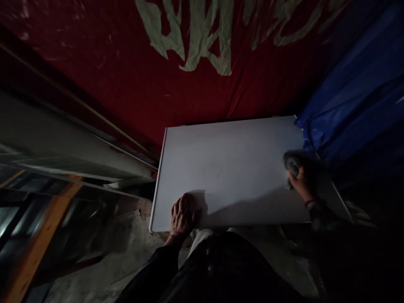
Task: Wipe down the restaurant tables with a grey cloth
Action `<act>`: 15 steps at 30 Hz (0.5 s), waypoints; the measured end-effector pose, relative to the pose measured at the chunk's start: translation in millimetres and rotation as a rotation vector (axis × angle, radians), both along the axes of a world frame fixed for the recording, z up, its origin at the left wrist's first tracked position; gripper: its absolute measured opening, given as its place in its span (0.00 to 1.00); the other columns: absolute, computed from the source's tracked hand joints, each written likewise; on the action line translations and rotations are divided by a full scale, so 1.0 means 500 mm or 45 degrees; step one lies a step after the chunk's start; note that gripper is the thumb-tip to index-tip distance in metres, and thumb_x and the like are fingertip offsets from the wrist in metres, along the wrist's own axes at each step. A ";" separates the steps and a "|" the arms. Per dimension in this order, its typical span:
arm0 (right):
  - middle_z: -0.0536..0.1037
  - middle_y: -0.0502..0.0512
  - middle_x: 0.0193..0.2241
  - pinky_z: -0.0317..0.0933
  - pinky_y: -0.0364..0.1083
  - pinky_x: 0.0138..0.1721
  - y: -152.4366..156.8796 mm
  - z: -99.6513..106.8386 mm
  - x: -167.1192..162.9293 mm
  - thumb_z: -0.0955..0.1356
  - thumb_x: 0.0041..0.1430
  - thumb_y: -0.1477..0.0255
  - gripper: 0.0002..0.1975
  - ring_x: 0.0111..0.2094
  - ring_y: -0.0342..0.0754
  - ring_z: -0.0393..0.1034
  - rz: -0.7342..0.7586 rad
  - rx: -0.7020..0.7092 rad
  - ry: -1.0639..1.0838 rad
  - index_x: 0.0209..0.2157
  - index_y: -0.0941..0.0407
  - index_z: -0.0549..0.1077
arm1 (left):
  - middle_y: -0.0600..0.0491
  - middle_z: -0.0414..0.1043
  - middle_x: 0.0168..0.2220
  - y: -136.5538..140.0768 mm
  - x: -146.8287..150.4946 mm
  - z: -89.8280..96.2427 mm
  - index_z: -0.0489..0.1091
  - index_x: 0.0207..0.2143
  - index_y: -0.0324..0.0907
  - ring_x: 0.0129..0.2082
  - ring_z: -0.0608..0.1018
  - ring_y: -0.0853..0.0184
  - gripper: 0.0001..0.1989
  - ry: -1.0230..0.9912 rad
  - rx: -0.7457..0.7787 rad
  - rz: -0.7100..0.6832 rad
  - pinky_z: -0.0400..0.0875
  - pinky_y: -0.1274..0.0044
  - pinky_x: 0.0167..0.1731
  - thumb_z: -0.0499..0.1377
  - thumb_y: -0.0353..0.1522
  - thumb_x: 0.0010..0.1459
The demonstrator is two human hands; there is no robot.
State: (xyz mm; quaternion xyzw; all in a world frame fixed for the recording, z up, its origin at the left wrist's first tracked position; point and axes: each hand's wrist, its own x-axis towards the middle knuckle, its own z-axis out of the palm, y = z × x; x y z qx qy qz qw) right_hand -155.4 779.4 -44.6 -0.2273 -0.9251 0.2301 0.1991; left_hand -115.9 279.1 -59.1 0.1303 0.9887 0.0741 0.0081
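Observation:
A white-topped folding table [227, 168] stands before me with a narrow metal rim. On its right part, my right hand [301, 183] is closed on a dark grey rag [293, 163], bunched and slightly blurred against the surface. My left hand [182, 214] rests at the front edge, left of the middle, knuckles up and fingers bent. Its fingertips lie in shadow, so whether anything is under them is hidden. A small dark mark [218, 175] shows on the tabletop between the two hands.
Behind the table hangs a red banner [126, 75] with large pale lettering [208, 42]. A blue tarp [356, 92] drapes against the far right corner. To the left are a pale panel [63, 139] and an orange beam [47, 235]. The floor [126, 248] is dim.

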 end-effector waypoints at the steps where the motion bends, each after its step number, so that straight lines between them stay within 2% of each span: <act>1: 0.65 0.84 0.58 0.53 0.61 0.58 0.010 0.003 -0.038 0.56 0.66 0.61 0.30 0.62 0.62 0.59 -0.001 -0.013 -0.026 0.59 0.70 0.65 | 0.39 0.61 0.65 0.000 0.002 -0.002 0.63 0.63 0.36 0.62 0.63 0.49 0.30 0.009 -0.003 -0.006 0.58 0.61 0.59 0.53 0.42 0.64; 2: 0.62 0.83 0.60 0.50 0.62 0.60 -0.007 0.006 -0.076 0.57 0.66 0.61 0.31 0.64 0.63 0.54 0.047 -0.033 -0.059 0.62 0.70 0.60 | 0.38 0.61 0.65 -0.001 0.003 -0.004 0.63 0.63 0.36 0.61 0.64 0.49 0.30 0.024 -0.006 -0.016 0.59 0.61 0.59 0.53 0.43 0.63; 3: 0.59 0.82 0.62 0.47 0.63 0.62 -0.050 0.007 -0.111 0.58 0.66 0.62 0.32 0.66 0.63 0.51 0.141 -0.056 -0.091 0.64 0.70 0.57 | 0.38 0.62 0.64 -0.003 0.005 -0.007 0.63 0.63 0.36 0.61 0.64 0.49 0.30 0.045 -0.012 -0.032 0.59 0.62 0.58 0.54 0.43 0.63; 5: 0.58 0.76 0.64 0.45 0.63 0.64 -0.196 0.010 -0.156 0.60 0.66 0.65 0.30 0.66 0.62 0.50 0.410 -0.081 -0.128 0.65 0.67 0.56 | 0.38 0.62 0.64 -0.007 0.007 -0.012 0.62 0.63 0.36 0.61 0.65 0.50 0.31 0.108 -0.037 -0.076 0.60 0.62 0.58 0.54 0.43 0.63; 8: 0.59 0.60 0.66 0.47 0.58 0.66 -0.458 0.011 -0.139 0.68 0.60 0.66 0.29 0.65 0.59 0.53 0.958 -0.069 -0.139 0.63 0.54 0.63 | 0.36 0.63 0.63 -0.014 0.011 -0.021 0.62 0.63 0.34 0.59 0.66 0.50 0.30 0.202 -0.082 -0.127 0.61 0.63 0.57 0.55 0.42 0.63; 10: 0.62 0.52 0.65 0.54 0.53 0.64 -0.565 0.002 -0.090 0.72 0.55 0.71 0.32 0.63 0.55 0.58 1.232 -0.054 -0.145 0.61 0.45 0.65 | 0.36 0.65 0.61 -0.016 0.013 -0.026 0.64 0.62 0.33 0.58 0.67 0.50 0.29 0.241 -0.095 -0.133 0.62 0.63 0.56 0.55 0.40 0.62; 11: 0.64 0.50 0.64 0.56 0.50 0.63 -0.580 -0.008 -0.068 0.70 0.56 0.76 0.32 0.62 0.51 0.60 1.390 -0.058 -0.143 0.61 0.43 0.65 | 0.36 0.65 0.61 -0.016 0.015 -0.028 0.64 0.61 0.33 0.58 0.67 0.50 0.29 0.254 -0.092 -0.132 0.62 0.63 0.56 0.55 0.39 0.62; 12: 0.66 0.49 0.62 0.57 0.50 0.62 -0.568 -0.019 -0.052 0.66 0.57 0.80 0.32 0.61 0.49 0.61 1.522 -0.082 -0.136 0.61 0.43 0.65 | 0.37 0.65 0.61 -0.016 0.016 -0.029 0.64 0.61 0.34 0.58 0.67 0.50 0.28 0.265 -0.082 -0.132 0.62 0.63 0.56 0.55 0.39 0.61; 13: 0.68 0.48 0.61 0.58 0.50 0.62 -0.530 -0.031 -0.048 0.63 0.56 0.82 0.32 0.61 0.48 0.62 1.568 -0.108 -0.129 0.60 0.43 0.66 | 0.37 0.65 0.61 -0.015 0.019 -0.030 0.64 0.61 0.34 0.58 0.67 0.51 0.28 0.279 -0.066 -0.137 0.62 0.63 0.56 0.55 0.38 0.61; 14: 0.69 0.47 0.59 0.59 0.52 0.62 -0.473 -0.041 -0.058 0.60 0.56 0.83 0.32 0.60 0.48 0.63 1.518 -0.128 -0.124 0.59 0.43 0.67 | 0.37 0.65 0.61 -0.013 0.021 -0.029 0.63 0.62 0.35 0.58 0.67 0.51 0.29 0.291 -0.048 -0.144 0.62 0.63 0.57 0.55 0.38 0.61; 15: 0.70 0.48 0.58 0.60 0.54 0.61 -0.403 -0.048 -0.081 0.58 0.56 0.82 0.30 0.59 0.50 0.65 1.339 -0.148 -0.098 0.57 0.45 0.70 | 0.38 0.64 0.62 -0.012 0.024 -0.029 0.62 0.63 0.35 0.59 0.66 0.51 0.29 0.305 -0.030 -0.156 0.62 0.63 0.57 0.55 0.39 0.61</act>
